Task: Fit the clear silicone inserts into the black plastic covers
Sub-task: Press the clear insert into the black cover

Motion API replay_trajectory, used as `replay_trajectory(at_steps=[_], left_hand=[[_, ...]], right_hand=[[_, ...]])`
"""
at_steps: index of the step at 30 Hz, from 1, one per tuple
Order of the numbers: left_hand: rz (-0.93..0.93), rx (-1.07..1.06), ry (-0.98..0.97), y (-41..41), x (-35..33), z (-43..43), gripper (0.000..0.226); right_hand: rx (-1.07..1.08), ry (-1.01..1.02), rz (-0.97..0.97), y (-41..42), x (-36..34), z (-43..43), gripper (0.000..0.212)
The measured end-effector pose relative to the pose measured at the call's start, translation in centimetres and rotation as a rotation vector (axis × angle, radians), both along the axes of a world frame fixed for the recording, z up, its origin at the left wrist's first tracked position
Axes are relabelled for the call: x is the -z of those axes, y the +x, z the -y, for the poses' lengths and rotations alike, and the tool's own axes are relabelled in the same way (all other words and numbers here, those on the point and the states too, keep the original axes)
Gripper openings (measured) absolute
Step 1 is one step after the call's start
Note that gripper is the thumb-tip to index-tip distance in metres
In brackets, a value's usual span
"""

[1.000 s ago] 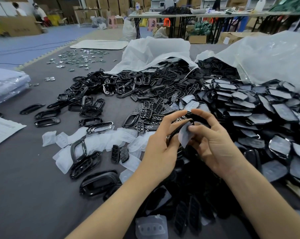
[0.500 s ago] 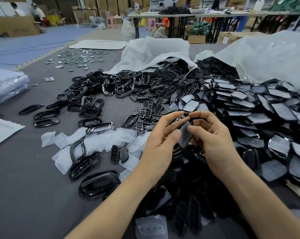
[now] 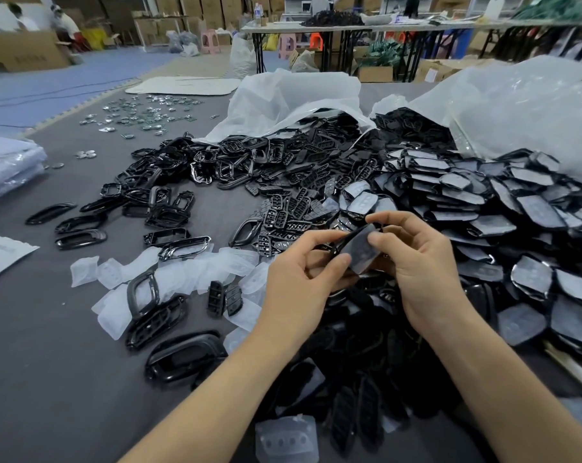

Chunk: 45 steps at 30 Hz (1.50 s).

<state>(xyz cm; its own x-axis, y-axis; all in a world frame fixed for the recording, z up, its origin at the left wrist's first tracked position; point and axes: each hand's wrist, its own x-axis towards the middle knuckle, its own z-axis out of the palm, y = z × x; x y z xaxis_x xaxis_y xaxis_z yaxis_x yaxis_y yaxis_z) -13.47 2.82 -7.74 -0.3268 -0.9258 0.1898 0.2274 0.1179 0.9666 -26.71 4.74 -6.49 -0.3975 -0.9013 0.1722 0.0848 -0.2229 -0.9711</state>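
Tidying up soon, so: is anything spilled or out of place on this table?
Yes. Black covers spill from two open plastic bags across the table. Clear inserts lie scattered among them, and one insert sits alone at the near edge. Nothing looks broken.

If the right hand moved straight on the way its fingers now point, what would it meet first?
The black cover that both hands hold: the right hand pinches it now. Straight beyond it lies the left hand, though depth is unclear.

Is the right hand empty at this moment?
No, the right hand pinches the black cover with its clear insert, which the left hand grips too.
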Motion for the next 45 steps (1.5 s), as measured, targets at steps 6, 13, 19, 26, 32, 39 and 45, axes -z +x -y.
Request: replay_trajectory(at_steps=[6, 13, 19, 26, 32, 39, 45], left_hand=[[0.118, -0.045, -0.079, 0.26, 0.28, -0.04, 0.023], [0.186, -0.061, -0.078, 0.22, 0.52, 0.02, 0.025], [0.142, -0.036, -0.024, 0.13, 0.52, 0.17, 0.017], [0.089, -0.038, 0.015, 0.08, 0.52, 0.25, 0.014], [0.103, -0.075, 0.012, 0.15, 0.44, 0.25, 0.017], [0.128, -0.084, -0.048, 0.32, 0.19, 0.01, 0.011], [0.116, -0.050, -0.022, 0.17, 0.09, -0.15, 0.013]], right_hand=[[-0.001, 0.018, -0.012, -0.01, 0.06, -0.07, 0.030], [-0.024, 0.014, -0.027, 0.13, 0.27, -0.04, 0.032], [-0.020, 0.033, -0.064, 0.09, 0.36, -0.10, 0.028], [-0.031, 0.029, -0.070, 0.19, 0.20, -0.17, 0.029], [-0.053, 0.012, -0.073, 0.20, 0.21, -0.17, 0.030], [-0.075, -0.002, -0.070, 0.12, 0.20, -0.23, 0.029], [-0.098, 0.005, -0.091, 0.43, 0.28, -0.31, 0.028]])
